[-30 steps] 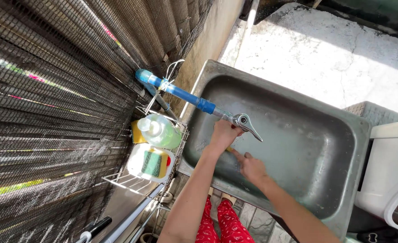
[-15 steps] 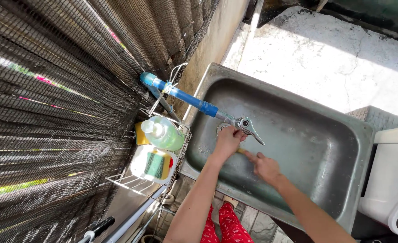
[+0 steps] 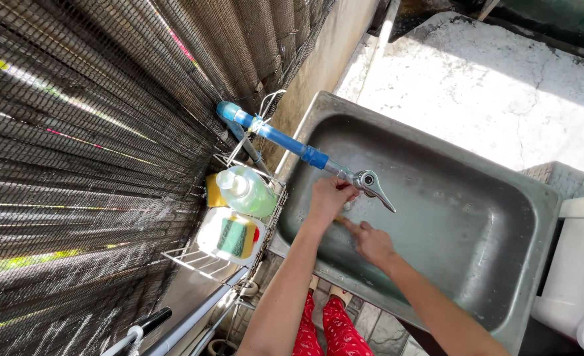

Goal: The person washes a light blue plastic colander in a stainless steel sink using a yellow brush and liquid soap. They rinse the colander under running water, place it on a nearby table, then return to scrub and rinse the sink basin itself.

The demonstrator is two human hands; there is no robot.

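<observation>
**Two hands under the tap in a steel sink**

The left hand (image 3: 328, 194) is curled just below the metal tap (image 3: 369, 183), fingers bent inward; whether it grips anything cannot be told. The right hand (image 3: 371, 240) lies just beside it, lower in the basin, fingers stretched flat and narrow toward the left hand, and a thin yellowish sliver shows between the two. Both hands sit over the near-left part of the steel sink (image 3: 503, 198), whose bottom looks wet. The tap hangs from a blue pipe (image 3: 275, 137) that runs out from the dark mesh screen (image 3: 74, 132). Left of the sink, a white wire rack (image 3: 193, 260) holds a green bottle (image 3: 247, 191) lying on its side and a white tub with a green and yellow sponge (image 3: 232, 237). Red patterned trousers (image 3: 331, 329) show below the sink's edge.
</observation>
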